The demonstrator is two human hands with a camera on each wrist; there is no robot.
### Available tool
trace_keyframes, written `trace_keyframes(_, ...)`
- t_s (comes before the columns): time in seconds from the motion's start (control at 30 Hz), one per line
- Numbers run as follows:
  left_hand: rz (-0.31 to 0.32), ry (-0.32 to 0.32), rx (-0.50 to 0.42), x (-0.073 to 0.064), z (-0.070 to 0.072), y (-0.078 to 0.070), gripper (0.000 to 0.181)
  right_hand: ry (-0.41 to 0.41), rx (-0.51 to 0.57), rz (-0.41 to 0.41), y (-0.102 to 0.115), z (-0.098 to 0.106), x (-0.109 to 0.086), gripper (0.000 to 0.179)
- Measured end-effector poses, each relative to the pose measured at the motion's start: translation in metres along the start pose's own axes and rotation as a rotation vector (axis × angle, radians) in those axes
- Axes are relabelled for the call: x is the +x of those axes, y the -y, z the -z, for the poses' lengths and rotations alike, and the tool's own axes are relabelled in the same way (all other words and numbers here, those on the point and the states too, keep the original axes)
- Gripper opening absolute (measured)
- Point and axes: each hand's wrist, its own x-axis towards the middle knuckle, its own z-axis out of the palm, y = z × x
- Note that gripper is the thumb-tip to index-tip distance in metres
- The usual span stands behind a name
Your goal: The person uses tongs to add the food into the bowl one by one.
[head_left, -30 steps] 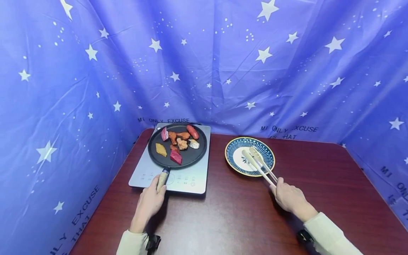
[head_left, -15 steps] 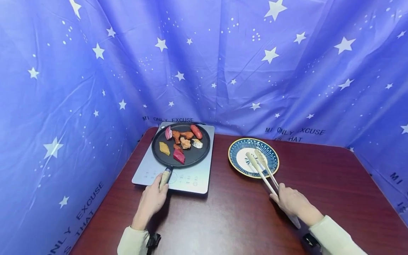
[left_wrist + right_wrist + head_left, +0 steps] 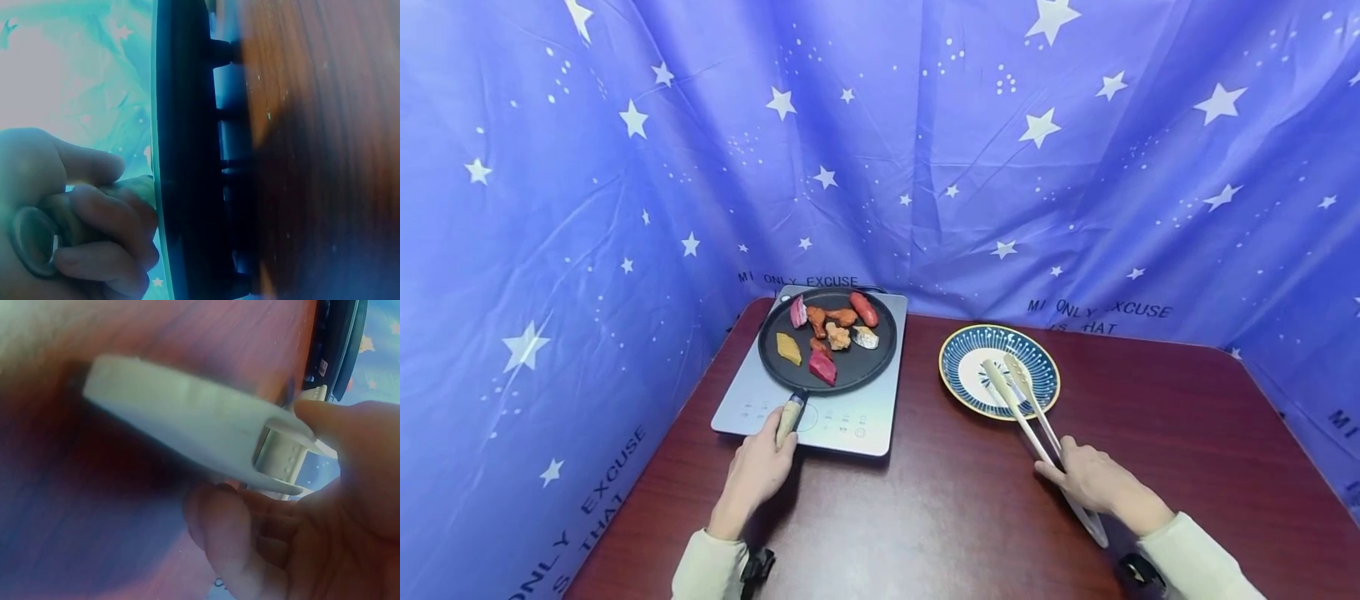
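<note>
My left hand (image 3: 760, 472) grips the handle (image 3: 789, 419) of a black round frying pan (image 3: 857, 367), with its fingers wrapped round it in the left wrist view. The pan lies flat on a silver induction cooker (image 3: 842, 429). My right hand (image 3: 1093, 477) straddles a pair of pale tongs (image 3: 1033, 421), thumb on one side and curled fingers on the other. The tongs' tips lie over a blue-and-white plate (image 3: 958, 358); their rounded end (image 3: 144, 394) is low by the table. In the right wrist view the thumb meets one tong arm; how firm the hold is cannot be told.
In the pan are a red sausage (image 3: 863, 308), small drumsticks (image 3: 841, 317), a yellow piece (image 3: 788, 349), a dark pink piece (image 3: 822, 367) and other food pieces. Everything stands on a dark red table (image 3: 940, 517). A blue star-patterned curtain (image 3: 880, 150) encloses the back and sides.
My right hand has slid a little along the tongs toward their rear, and the tongs' rounded end now shows below it. The left hand and pan hold still; the whole view has shifted slightly.
</note>
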Motion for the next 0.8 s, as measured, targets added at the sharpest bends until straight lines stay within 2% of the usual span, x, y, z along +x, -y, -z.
trace_keyframes(0.27, 0.000, 0.045, 0.035, -0.005, 0.005, -0.002, 0.053, 0.026, 0.000, -0.021, 0.000, 0.000, -0.003, 0.056)
trace_keyframes(0.5, -0.018, 0.095, 0.096, -0.007, 0.011, -0.008, 0.055, 0.011, -0.019, -0.035, -0.002, 0.015, -0.002, 0.063)
trace_keyframes(0.67, -0.024, 0.099, 0.107, -0.008, 0.012, -0.013, 0.055, 0.021, -0.024, -0.062, -0.005, 0.027, 0.003, 0.070)
trace_keyframes(0.8, -0.028, 0.094, 0.120, -0.010, 0.011, -0.013, 0.055, 0.005, -0.030, -0.053, -0.007, 0.035, 0.007, 0.073)
